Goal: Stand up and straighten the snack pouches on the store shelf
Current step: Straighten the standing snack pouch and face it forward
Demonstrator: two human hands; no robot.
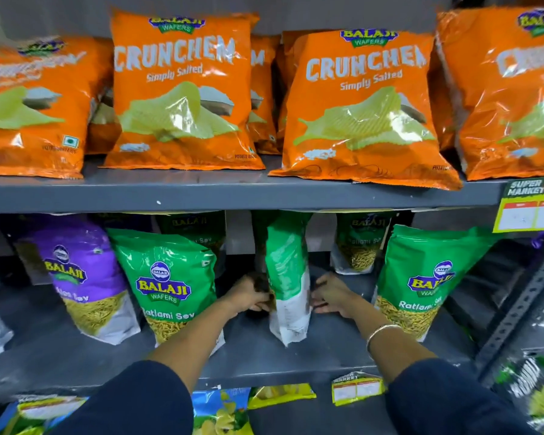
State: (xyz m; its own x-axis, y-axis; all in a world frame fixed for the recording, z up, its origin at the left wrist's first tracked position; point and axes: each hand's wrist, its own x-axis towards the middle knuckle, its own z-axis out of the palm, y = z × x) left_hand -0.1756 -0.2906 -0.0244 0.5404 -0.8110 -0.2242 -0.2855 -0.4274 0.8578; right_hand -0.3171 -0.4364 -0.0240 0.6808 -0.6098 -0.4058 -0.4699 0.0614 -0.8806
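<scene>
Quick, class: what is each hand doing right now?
Left hand: grip closed on the left edge of the green pouch.
Right hand: grip closed on the pouch's right edge.

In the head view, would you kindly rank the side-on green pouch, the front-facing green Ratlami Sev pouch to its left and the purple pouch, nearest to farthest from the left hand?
1. Side-on green pouch, touching the left hand, centre.
2. Front-facing green Ratlami Sev pouch, just left.
3. Purple pouch, farthest left.

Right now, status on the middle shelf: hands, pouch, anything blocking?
Left hand and right hand both grip the green pouch, one each side. Pouch upright but turned edge-on. Neighbouring Ratlami Sev pouches stand clear; nothing blocking.
</scene>
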